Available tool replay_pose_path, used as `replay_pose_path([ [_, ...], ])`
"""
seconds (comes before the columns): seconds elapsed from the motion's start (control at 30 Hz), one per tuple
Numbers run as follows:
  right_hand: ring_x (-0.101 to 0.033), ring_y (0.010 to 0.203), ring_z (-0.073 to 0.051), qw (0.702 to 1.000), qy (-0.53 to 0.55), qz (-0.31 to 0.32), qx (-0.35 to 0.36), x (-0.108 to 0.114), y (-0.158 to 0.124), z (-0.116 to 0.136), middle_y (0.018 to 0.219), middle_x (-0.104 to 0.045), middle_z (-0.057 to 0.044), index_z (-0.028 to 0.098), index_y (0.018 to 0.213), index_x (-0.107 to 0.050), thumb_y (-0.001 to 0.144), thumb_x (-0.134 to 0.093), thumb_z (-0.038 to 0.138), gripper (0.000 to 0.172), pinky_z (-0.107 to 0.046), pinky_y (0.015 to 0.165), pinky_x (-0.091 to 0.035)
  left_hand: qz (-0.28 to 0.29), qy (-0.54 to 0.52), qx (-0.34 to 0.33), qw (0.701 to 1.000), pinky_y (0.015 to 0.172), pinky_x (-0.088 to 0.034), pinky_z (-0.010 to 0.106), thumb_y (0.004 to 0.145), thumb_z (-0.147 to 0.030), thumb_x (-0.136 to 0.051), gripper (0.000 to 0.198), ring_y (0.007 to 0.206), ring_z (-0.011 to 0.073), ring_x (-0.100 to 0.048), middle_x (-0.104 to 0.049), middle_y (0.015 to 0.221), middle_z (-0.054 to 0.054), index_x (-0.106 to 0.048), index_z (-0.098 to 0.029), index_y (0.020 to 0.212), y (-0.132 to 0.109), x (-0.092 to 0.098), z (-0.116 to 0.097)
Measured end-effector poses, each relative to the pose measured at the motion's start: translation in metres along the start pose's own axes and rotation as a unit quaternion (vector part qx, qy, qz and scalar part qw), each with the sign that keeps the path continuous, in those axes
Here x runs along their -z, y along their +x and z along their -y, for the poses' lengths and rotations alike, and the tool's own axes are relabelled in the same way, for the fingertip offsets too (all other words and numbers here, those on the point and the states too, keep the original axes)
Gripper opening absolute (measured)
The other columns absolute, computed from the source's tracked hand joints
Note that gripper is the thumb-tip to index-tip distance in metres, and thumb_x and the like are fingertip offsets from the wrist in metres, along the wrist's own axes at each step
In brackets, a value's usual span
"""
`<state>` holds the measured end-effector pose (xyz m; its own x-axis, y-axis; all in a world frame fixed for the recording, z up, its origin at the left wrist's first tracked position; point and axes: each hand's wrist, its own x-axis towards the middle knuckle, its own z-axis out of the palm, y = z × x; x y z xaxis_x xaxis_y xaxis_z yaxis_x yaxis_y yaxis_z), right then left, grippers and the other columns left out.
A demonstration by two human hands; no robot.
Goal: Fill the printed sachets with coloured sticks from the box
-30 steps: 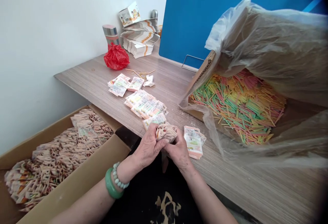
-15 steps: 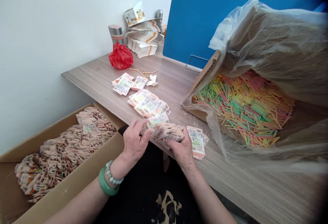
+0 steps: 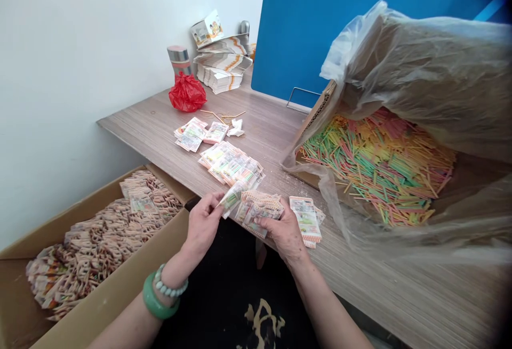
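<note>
My right hand (image 3: 286,232) grips a fanned stack of small printed packets (image 3: 258,210) at the table's front edge, its thumb pressed across their face. Between the thumb and fingers of my left hand (image 3: 205,221) is one printed packet (image 3: 232,199), held by its near end just left of that stack. A green bangle and a beaded bracelet circle my left wrist. Beyond my hands lies an overlapping row of packets (image 3: 230,161). To the right of my right hand rests a small pile of packets (image 3: 306,218).
At lower left stands a cardboard box (image 3: 100,290) with many packets. On the right, a plastic-lined box (image 3: 320,114) holds loose coloured sticks (image 3: 380,168). A red plastic bag (image 3: 187,92), folded cartons (image 3: 220,80) and more packets (image 3: 192,135) occupy the table's far part.
My left hand has moved slightly left and down, away from the stack, with a single packet now between its fingers. The stack in my right hand is more fanned out. The view has shifted slightly.
</note>
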<state>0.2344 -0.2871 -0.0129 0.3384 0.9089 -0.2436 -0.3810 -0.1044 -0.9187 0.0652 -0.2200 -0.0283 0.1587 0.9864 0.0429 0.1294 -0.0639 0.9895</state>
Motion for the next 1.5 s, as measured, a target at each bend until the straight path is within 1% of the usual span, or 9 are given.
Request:
replay_pose_path([
  [0.17,-0.068,0.077,-0.019,0.995,0.07,0.051,-0.054,-0.011,0.001,0.0,0.087,-0.074,0.001,0.02,0.097,-0.064,0.052,-0.079,0.012,0.048,-0.031,0.075,-0.054,0.048,-0.271,0.129,0.953,0.056,-0.042,0.02,0.069,-0.022,-0.077,0.033,0.058,0.008,-0.052,-0.061,0.071,-0.004,-0.045,-0.018,0.069,-0.013,0.002,-0.006],
  [0.27,-0.067,0.078,-0.018,0.994,0.078,0.057,-0.044,-0.01,0.005,-0.001,0.088,-0.074,0.002,0.02,0.1,-0.065,0.052,-0.079,0.011,0.051,-0.031,0.077,-0.054,0.066,-0.315,0.138,0.937,0.064,-0.048,0.021,0.067,-0.018,-0.078,0.028,0.068,0.0104,-0.06,-0.066,0.079,-0.003,-0.057,-0.019,0.085,-0.013,-0.006,-0.006],
  [0.43,-0.062,0.072,-0.015,0.997,-0.004,0.036,0.061,-0.003,0.009,0.011,0.079,-0.07,0.005,0.022,0.085,-0.063,0.055,-0.082,0.015,0.037,-0.026,0.069,-0.049,0.135,-0.103,-0.004,0.985,0.105,-0.045,0.039,0.074,-0.009,-0.06,0.044,0.114,0.0226,-0.062,-0.07,0.117,0.004,-0.067,-0.023,0.115,0.0,-0.009,-0.006],
  [0.57,-0.06,0.076,-0.015,0.984,-0.135,0.04,0.113,-0.002,0.012,0.019,0.079,-0.066,0.005,0.022,0.085,-0.061,0.061,-0.081,0.022,0.031,-0.025,0.071,-0.046,0.218,0.082,-0.091,0.968,0.113,-0.038,0.046,0.065,-0.007,-0.067,0.052,0.124,0.0294,-0.057,-0.068,0.126,0.006,-0.071,-0.023,0.114,0.019,0.003,-0.012],
  [0.77,-0.059,0.084,-0.016,0.973,-0.183,0.032,0.139,0.002,0.016,0.002,0.093,-0.063,0.004,0.026,0.115,-0.052,0.063,-0.081,0.024,0.059,-0.027,0.076,-0.047,0.279,-0.101,0.028,0.954,0.099,-0.049,0.046,0.064,-0.02,-0.081,0.047,0.104,0.029,-0.066,-0.074,0.105,0.007,-0.072,-0.016,0.11,0.032,-0.008,-0.008],
  [0.83,-0.06,0.09,-0.017,0.975,-0.178,0.051,0.126,0.003,0.015,0.0,0.1,-0.064,0.003,0.026,0.121,-0.05,0.062,-0.082,0.024,0.067,-0.028,0.08,-0.048,0.266,-0.195,0.054,0.942,0.096,-0.051,0.043,0.068,-0.023,-0.08,0.039,0.098,0.0263,-0.068,-0.076,0.1,0.007,-0.073,-0.015,0.105,0.025,-0.016,-0.003],
  [1.03,-0.063,0.087,-0.019,0.975,-0.181,0.023,0.129,-0.001,0.012,-0.002,0.092,-0.068,0.001,0.023,0.097,-0.061,0.068,-0.077,0.032,0.034,-0.031,0.081,-0.049,0.185,-0.216,0.018,0.958,0.104,-0.046,0.041,0.075,-0.027,-0.079,0.047,0.11,0.0251,-0.065,-0.073,0.115,0.007,-0.068,-0.018,0.12,0.005,-0.024,0.002],
  [1.17,-0.064,0.097,-0.022,0.966,-0.226,0.046,0.12,-0.001,0.019,-0.007,0.105,-0.071,-0.002,0.023,0.108,-0.061,0.07,-0.076,0.034,0.043,-0.036,0.089,-0.05,0.2,-0.199,0.016,0.959,0.109,-0.043,0.044,0.064,-0.023,-0.086,0.071,0.12,0.0282,-0.061,-0.068,0.127,0.009,-0.06,-0.019,0.13,0.012,-0.022,0.005],
  [1.5,-0.065,0.11,-0.029,0.922,-0.347,0.107,0.136,-0.007,0.007,0.01,0.116,-0.073,-0.007,0.022,0.113,-0.07,0.079,-0.07,0.042,0.039,-0.044,0.099,-0.049,0.221,-0.275,0.046,0.934,0.094,-0.052,0.036,0.059,-0.021,-0.087,0.053,0.101,0.0264,-0.069,-0.076,0.105,0.011,-0.072,-0.014,0.109,0.006,-0.008,-0.001],
])
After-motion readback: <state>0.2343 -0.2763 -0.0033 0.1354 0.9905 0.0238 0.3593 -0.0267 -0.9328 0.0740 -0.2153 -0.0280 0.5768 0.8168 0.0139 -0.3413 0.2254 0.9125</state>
